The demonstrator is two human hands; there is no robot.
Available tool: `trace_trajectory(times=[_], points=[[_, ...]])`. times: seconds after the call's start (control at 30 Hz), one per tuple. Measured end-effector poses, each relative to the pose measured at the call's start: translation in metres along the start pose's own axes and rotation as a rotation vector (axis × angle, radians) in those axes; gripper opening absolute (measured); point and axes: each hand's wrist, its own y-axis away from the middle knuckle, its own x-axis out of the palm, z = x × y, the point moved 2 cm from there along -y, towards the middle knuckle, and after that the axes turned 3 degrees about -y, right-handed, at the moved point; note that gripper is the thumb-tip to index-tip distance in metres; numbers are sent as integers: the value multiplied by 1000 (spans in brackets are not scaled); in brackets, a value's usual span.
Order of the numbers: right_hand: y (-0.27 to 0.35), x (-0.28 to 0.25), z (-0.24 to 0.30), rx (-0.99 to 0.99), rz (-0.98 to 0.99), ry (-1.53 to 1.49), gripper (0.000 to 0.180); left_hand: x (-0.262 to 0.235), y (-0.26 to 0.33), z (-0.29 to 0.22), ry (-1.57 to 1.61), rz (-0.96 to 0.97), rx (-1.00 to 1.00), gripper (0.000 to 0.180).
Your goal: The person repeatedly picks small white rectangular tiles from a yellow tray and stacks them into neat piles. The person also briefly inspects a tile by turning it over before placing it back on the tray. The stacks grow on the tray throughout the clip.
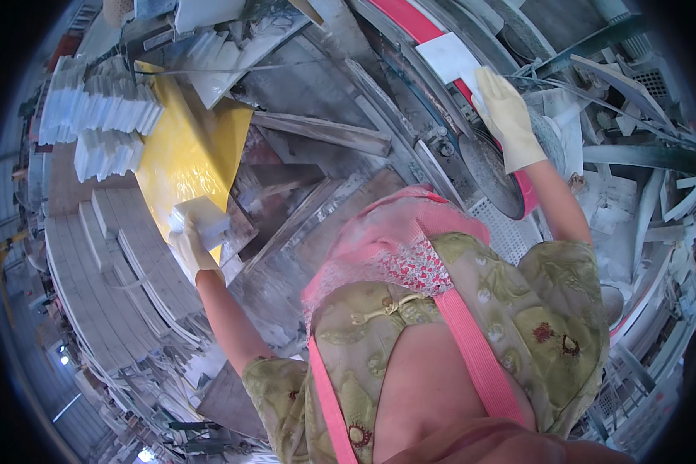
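Gripping a white stone block [201, 216], the gloved left hand [189, 249] is closed around it over the yellow sheet's [185, 147] near edge. Gloved right hand [505, 116] pinches a white square tile [447, 56] at its corner, above the red-rimmed saw wheel [491, 166].

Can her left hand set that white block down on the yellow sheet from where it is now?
Probably yes. The left hand grips the white block right over the lower edge of the yellow sheet, with bare yellow surface just beyond and nothing between. The right hand is far off, on a white tile.
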Motion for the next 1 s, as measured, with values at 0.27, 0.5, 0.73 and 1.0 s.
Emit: trace_trajectory(times=[0.27, 0.5, 0.73, 1.0], points=[[-50, -5, 23, -194, 77, 187, 79, 1, 4, -8, -10, -2, 14, 63], [-79, 16, 22, -145, 126, 335, 86, 0, -8, 4, 82, 27, -15, 61], [-91, -7, 19, -52, 132, -25, 52, -14, -6, 8, -96, -68, 126, 66], [-153, -41, 127, 123, 166, -771, 55, -34, -14, -3, -480, 69, 67, 87]])
